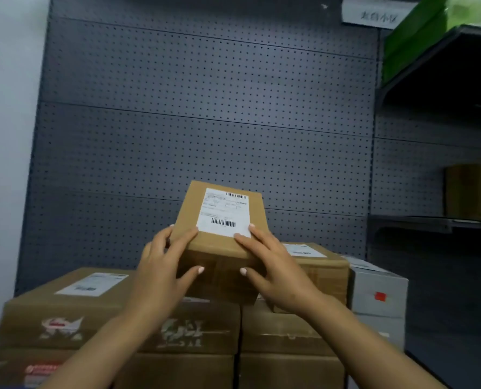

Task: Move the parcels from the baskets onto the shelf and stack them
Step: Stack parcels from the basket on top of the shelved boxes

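Holding: both hands clasp one small brown cardboard parcel with a white barcode label [221, 220], raised above the stacked boxes on the shelf.
Left grip: the left hand [160, 265] wraps the parcel's near-left corner, fingers on top, thumb on the front face.
Right grip: the right hand [273, 270] mirrors it at the near-right corner, fingers reaching the label's lower edge, thumb on the front face.
Parcel position: centred between the two hands, so neither is nearer; it lies ahead of and above the wrists, its far end tipped upward toward the grey perforated back panel [205, 108].
Long axis: runs away from the person, toward the panel.
Below: large brown cardboard boxes [200, 327] form the lower tiers; a labelled brown box [317, 265] sits just right of the parcel, and a grey-white box [379, 290] beyond that.
Contact: whether the parcel's base touches the boxes under it cannot be told.
Judgement: the parcel likely needs levelling and lowering onto the top tier, squared beside its right neighbour.
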{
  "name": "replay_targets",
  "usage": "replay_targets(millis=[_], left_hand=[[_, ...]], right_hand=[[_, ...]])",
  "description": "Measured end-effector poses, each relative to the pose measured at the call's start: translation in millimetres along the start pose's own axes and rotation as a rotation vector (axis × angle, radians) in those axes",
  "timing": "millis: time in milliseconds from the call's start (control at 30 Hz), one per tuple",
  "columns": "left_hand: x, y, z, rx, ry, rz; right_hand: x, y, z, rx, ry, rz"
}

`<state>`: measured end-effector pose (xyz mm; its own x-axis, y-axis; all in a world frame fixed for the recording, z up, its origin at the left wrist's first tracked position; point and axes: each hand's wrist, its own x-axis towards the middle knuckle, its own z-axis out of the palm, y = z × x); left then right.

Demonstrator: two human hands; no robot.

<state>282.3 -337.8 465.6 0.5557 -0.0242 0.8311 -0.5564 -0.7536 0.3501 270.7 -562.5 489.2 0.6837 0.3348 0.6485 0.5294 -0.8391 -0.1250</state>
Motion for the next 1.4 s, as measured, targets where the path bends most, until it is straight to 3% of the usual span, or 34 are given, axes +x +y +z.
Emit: replay_targets(millis=[333,467,600,800,1400], left_hand=[[-0.5,-60.3,39.5,-0.086,-0.175,-0.124],[5.8,-65.4,47.7,-0.084,-0.178,-0.129],[15.7,-65.3,52.7,-0.088,-0.208,-0.117],[24.1,-55.0,70.6,-0.089,-0.255,-0.133],[38.8,-37.6,127.2,-0.029,-0.234,-0.147]], right_hand=[[19.9,22.6,46.5,-0.032,-0.19,0.044],[13.7,39.3,29.6,-0.1,-0.095,0.03],[12.9,72.9,9.6,-0.319,-0.023,0.176],[8.9,124.8,3.5,-0.473,-0.176,0.408],[3.7,135.7,8.0,-0.504,-0.182,0.345]])
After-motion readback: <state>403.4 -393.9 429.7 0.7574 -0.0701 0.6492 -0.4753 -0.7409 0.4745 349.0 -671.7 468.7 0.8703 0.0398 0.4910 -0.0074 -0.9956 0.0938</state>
